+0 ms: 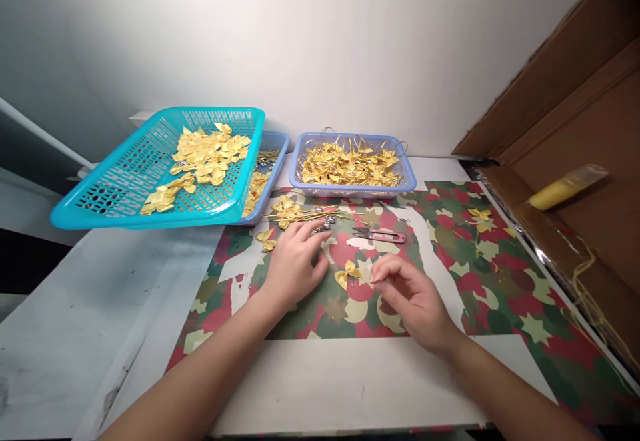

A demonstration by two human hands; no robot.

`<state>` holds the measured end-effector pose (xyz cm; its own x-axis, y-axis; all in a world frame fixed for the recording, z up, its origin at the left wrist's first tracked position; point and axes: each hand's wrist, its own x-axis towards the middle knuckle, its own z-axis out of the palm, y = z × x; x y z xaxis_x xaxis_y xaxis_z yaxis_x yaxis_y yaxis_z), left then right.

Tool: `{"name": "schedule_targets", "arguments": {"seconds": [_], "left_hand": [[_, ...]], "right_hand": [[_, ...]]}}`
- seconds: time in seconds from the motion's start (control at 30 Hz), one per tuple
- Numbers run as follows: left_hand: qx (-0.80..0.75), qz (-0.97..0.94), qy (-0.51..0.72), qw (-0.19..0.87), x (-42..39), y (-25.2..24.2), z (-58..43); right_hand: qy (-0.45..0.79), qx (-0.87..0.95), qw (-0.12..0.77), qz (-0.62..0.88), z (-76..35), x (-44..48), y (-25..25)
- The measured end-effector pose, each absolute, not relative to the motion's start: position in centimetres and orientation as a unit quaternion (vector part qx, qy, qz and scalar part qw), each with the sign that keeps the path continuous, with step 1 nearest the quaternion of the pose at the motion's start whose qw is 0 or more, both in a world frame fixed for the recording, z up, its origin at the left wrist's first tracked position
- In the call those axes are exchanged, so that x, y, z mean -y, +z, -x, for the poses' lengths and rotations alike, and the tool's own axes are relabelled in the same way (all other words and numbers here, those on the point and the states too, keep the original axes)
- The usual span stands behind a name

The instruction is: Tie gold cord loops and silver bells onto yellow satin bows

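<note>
My left hand (297, 262) reaches palm down over the mat, fingers stretched and apart, its tips beside a few small silver bells (330, 220). Just past those fingers lie thin gold cords (320, 214) and a little heap of yellow bows (287, 211). A single yellow ribbon bow (348, 274) rests between my two hands. Thumb and forefinger of my right hand (413, 298) are pinched together right of that bow; anything between them is too small to make out. Pink-handled thread snips (380, 235) lie beyond my right hand.
A turquoise basket (150, 222) of bows stands at the left, overlapping a blue basket (275, 188). Another blue basket (353, 191) at the back holds bows with gold cords. The patterned mat (500, 314) is torn in places. Cardboard (575, 121) borders the right side.
</note>
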<state>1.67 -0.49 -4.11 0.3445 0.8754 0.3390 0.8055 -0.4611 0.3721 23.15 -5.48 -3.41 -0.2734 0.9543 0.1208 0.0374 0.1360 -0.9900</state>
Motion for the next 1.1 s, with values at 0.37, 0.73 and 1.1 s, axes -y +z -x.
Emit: {"name": "schedule_targets", "arguments": {"seconds": [0.37,0.73,1.1], "left_hand": [[-0.535,-0.798,0.273,0.05,-1.3,-5.4,-0.9],[-0.441,-0.508,0.379,0.635,2.6,-3.2,-4.2],[-0.41,-0.463,0.406,0.673,2.6,-3.7,-4.3]], "right_hand": [[0.568,0.549,0.403,0.463,-22.4,5.2,-4.4],[0.579,0.557,0.412,0.43,-22.4,5.5,-4.5],[0.63,0.524,0.409,0.401,-22.6,5.6,-4.5]]}}
